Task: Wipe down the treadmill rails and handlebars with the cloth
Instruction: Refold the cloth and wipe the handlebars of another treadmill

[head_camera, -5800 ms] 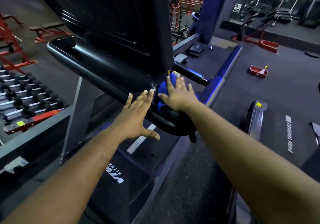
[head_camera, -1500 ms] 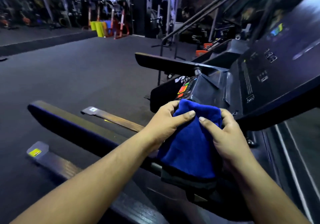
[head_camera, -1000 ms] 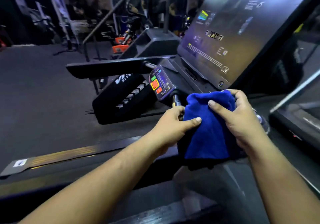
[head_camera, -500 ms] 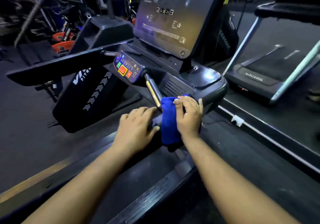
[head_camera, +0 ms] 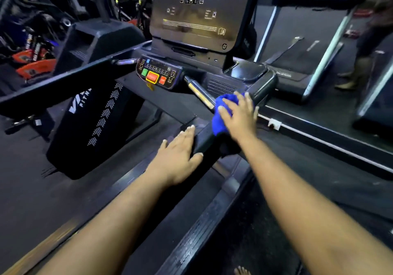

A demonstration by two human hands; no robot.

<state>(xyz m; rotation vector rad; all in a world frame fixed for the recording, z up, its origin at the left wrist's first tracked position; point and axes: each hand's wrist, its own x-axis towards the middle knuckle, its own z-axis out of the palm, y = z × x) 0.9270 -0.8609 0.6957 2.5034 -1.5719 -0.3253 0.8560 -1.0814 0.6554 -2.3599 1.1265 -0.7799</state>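
Observation:
A blue cloth (head_camera: 221,115) is wrapped over the treadmill's black right handrail (head_camera: 207,139), just below the console. My right hand (head_camera: 239,116) presses flat on the cloth, fingers spread over it. My left hand (head_camera: 177,154) lies flat and open on the same rail, a little nearer to me, holding nothing. A metal grip bar (head_camera: 198,92) runs from the cloth up to the control panel (head_camera: 159,74) with its red and green buttons. The left handrail (head_camera: 63,83) crosses the view on the far side of the belt.
The dark console screen (head_camera: 197,11) rises above the panel. A second treadmill (head_camera: 302,62) stands to the right, where a person's legs (head_camera: 357,70) show at the edge. The motor cover (head_camera: 93,125) with white arrows sits ahead. Gym equipment fills the back left.
The view has swung right to face the console. My right hand slid the cloth up the right handrail toward the console; my left hand followed along the rail behind it.

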